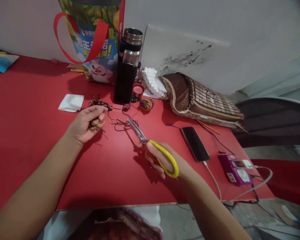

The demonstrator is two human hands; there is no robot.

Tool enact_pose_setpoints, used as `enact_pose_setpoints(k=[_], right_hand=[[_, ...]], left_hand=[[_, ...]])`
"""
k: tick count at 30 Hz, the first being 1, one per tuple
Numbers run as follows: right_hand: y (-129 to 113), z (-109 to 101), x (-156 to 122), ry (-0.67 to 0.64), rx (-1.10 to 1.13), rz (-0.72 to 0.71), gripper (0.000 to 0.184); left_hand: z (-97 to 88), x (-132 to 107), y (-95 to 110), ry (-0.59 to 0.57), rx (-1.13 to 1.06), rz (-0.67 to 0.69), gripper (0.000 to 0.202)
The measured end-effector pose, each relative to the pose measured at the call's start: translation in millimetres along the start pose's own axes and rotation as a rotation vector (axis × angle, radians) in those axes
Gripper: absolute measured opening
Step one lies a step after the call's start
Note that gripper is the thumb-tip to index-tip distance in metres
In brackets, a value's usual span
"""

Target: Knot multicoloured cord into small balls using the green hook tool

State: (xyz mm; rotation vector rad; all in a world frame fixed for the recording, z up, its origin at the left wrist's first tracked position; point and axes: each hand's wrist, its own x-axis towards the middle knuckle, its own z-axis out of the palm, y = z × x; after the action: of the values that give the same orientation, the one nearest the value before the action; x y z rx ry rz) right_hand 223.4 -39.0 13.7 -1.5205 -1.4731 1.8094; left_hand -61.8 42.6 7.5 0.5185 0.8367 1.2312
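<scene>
My left hand [91, 122] is closed on some dark and orange cord [99, 124], whose ends poke out from the fingers. Just behind that hand lies a knotted, multicoloured braided piece [100, 104]. In my right hand [160, 159] is a pair of scissors [165, 156] with yellow handles, the blades pointing up and left and looking nearly closed. Near the blade tips, loose dark and orange cord [121, 125] is tangled on the red table [102, 176]. A multicoloured ball of cord [146, 104] and a smaller ball [126, 107] sit beyond it.
Behind the cords stand a black phone [125, 83], a steel bottle [132, 36] and a printed bag [100, 50]. A white paper [71, 102] lies left. On the right are a brown checked cushion [205, 96], a charging phone [195, 144] and a purple box [235, 169] with cables.
</scene>
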Motion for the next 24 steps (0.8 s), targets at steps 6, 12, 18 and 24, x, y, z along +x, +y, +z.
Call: enact_pose_setpoints(k=[6,12,18,24], right_hand=[[18,-32,-20,0.497,-1.060,0.180,0.042],[2,-33,-22,0.473,-1.370,0.252,0.030],[-38,11,0,0.452,-0.960,-0.320,0.046],[-18,62,78,0.380,-0.526,-0.672,0.047]], left_hand=[[2.7,7,4,0.205,-0.317,-0.085,0.054],[0.0,4,-12,0.093,-0.211,-0.086,0.053],[11.3,-5,-23,-0.032,-0.017,-0.050,0.058],[30.4,-19,-45,-0.075,0.001,-0.125,0.059]])
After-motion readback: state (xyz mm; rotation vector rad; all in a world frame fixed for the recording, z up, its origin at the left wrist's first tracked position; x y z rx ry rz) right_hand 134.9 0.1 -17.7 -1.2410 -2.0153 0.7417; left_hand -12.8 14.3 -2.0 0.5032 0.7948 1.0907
